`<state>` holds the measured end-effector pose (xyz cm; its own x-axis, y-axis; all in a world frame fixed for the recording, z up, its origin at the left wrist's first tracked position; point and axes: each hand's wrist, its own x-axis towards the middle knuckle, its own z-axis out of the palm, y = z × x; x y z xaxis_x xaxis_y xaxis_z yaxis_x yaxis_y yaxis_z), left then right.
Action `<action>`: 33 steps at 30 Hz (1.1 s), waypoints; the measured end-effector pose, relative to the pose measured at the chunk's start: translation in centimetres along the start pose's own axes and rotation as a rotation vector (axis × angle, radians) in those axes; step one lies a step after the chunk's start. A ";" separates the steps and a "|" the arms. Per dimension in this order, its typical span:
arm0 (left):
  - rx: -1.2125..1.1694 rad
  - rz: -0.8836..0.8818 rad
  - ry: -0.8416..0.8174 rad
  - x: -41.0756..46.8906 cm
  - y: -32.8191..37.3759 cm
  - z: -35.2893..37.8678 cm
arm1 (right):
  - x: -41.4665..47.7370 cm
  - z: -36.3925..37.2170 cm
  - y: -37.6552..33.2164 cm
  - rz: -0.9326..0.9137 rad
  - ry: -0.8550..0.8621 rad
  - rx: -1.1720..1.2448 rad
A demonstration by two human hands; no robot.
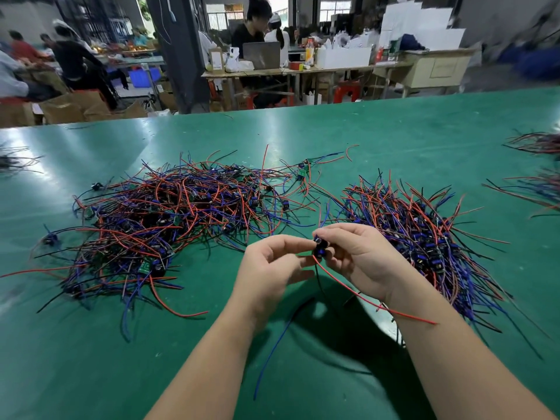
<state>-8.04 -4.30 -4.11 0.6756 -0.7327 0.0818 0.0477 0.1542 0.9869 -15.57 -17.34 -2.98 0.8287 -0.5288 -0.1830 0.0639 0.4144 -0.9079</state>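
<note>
A small dark wired component (320,248) is held above the green table (394,140) between both hands. My right hand (360,259) pinches it between thumb and fingers. My left hand (269,268) has its fingers curled with the fingertips at the component's left side. Red (375,304), black and blue (272,353) wires hang from the component toward me. A large tangled pile of the same wired parts (169,219) lies to the left. A second, more ordered pile (424,234) lies to the right, partly behind my right hand.
More wire bundles lie at the table's far right edge (536,144) and far left edge (15,160). Beyond the table stand workbenches with boxes, a laptop (262,54), cardboard cartons and several people.
</note>
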 end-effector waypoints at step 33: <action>-0.078 -0.297 -0.105 0.2 0.6 -1.3 | -1.1 0.0 0.6 -0.343 0.362 -0.204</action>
<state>-6.91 -3.46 -3.71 0.5441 -0.8173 -0.1897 0.2898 -0.0292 0.9566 -16.40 -16.53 -3.33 0.5327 -0.8447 0.0517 0.1581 0.0392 -0.9866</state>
